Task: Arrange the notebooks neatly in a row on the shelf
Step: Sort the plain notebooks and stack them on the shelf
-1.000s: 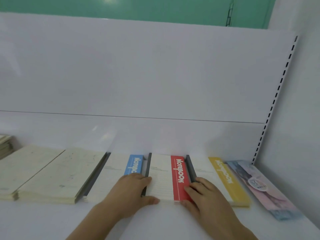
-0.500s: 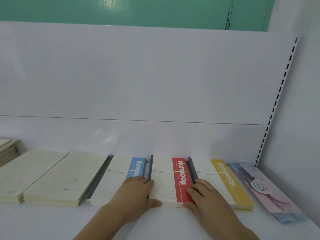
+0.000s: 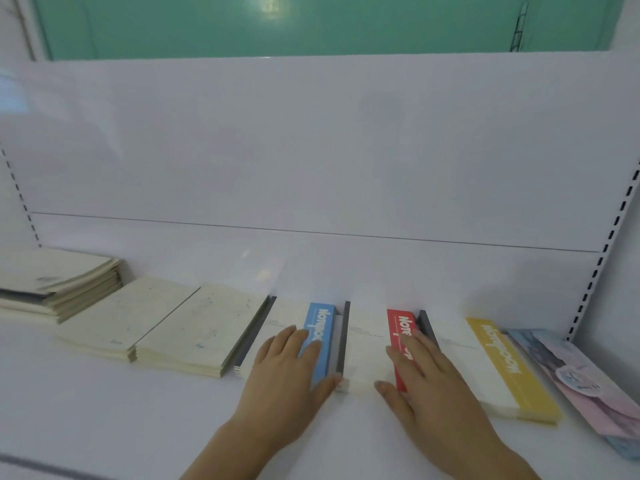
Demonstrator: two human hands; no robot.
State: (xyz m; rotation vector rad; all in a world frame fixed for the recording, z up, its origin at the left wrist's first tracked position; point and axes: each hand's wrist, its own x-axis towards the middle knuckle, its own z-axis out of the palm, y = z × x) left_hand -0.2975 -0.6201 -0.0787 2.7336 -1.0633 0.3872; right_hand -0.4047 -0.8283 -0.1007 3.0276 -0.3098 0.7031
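Observation:
Notebooks lie flat in a row on the white shelf (image 3: 104, 410). My left hand (image 3: 287, 379) rests with straight fingers on the blue-striped notebook (image 3: 320, 327), thumb at its front corner. My right hand (image 3: 426, 379) lies flat on the red-striped notebook (image 3: 367, 344), fingers over the red band, thumb at the front edge. A yellow-striped notebook (image 3: 498, 362) sits just right of it, touching. Further right lies a pink and blue patterned notebook (image 3: 581, 379), angled slightly.
Two cream notebook piles (image 3: 166, 320) sit side by side left of the blue one. A taller stack (image 3: 59, 289) stands at the far left. The white back panel (image 3: 311, 150) and a slotted upright (image 3: 602, 258) bound the shelf.
My left hand has shifted left from the gap onto the blue-striped notebook. My right hand stays on the red one. The view has swung left, showing the far-left stack.

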